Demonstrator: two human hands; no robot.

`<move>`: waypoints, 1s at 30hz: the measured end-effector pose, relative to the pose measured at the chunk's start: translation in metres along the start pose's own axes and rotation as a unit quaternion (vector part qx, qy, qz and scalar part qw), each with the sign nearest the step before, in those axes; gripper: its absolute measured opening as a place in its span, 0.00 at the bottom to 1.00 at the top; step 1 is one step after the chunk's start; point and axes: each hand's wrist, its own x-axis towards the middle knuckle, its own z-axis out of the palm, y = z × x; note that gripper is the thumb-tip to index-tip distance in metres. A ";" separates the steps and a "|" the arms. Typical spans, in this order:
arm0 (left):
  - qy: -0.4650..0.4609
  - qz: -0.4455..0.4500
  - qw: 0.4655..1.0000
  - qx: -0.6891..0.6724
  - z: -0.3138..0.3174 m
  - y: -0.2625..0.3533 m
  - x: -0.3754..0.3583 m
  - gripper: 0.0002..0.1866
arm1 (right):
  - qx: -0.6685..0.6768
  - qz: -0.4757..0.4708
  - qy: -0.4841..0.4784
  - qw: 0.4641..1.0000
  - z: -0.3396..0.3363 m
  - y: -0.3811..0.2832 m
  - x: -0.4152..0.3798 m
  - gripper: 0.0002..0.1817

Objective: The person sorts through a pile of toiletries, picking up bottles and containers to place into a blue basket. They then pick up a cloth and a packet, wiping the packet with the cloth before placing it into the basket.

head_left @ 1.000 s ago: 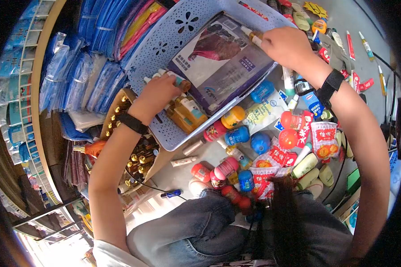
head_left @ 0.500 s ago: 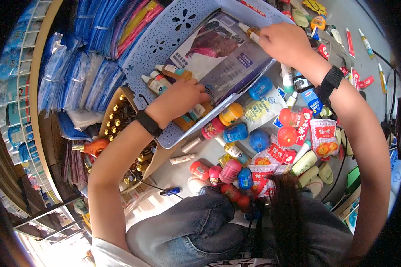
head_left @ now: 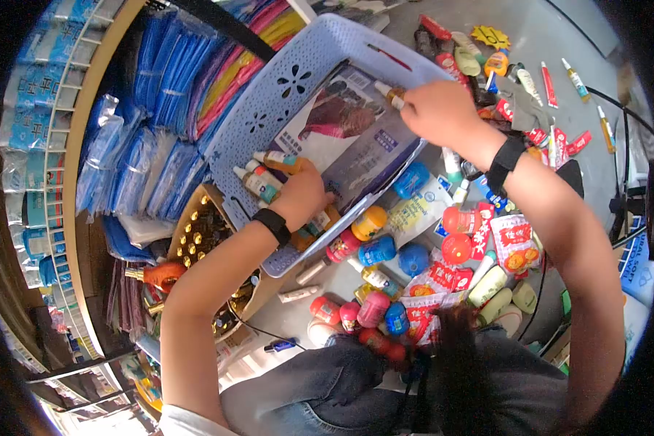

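A light-blue plastic basket [head_left: 229, 156] holds a flat printed package [head_left: 356, 149] and several small amber bottles with white caps. Inside its near left corner, my left hand [head_left: 305, 198] is curled over an amber bottle [head_left: 277, 160]; its fingertips are partly hidden. More bottles [head_left: 258, 185] lie beside and under that hand. Over the basket's right side, my right hand [head_left: 439, 109] grips another amber bottle [head_left: 390, 94], its white cap pointing toward the far left. Black bands circle both wrists.
Coloured round-capped containers [head_left: 374, 309], red-and-white sachets [head_left: 516, 243] and pale green bottles [head_left: 488, 285] crowd the floor before my knees. At left stand blue plastic-wrapped packs [head_left: 163, 65] and a cardboard box [head_left: 207, 200] of gold-capped bottles. Tubes [head_left: 548, 85] lie at far right.
The whole view has shifted slightly. My left hand's fingers are more curled over the bottles. My right hand still holds its bottle, now a little farther in over the printed package.
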 end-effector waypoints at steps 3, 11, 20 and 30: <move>0.006 0.014 0.998 -0.068 0.000 -0.008 0.002 0.41 | 0.010 0.004 -0.007 1.000 -0.005 -0.002 0.000 0.16; 0.031 0.088 0.987 -0.129 -0.010 -0.007 0.003 0.33 | 0.033 -0.011 0.023 0.999 -0.007 0.000 -0.005 0.16; -0.091 -0.003 0.994 0.055 -0.010 -0.030 0.012 0.24 | 0.021 -0.014 0.024 0.999 0.000 0.002 -0.004 0.15; -0.013 -0.035 0.996 0.079 -0.007 -0.016 0.009 0.25 | 0.018 -0.005 0.007 1.000 -0.001 0.000 -0.002 0.15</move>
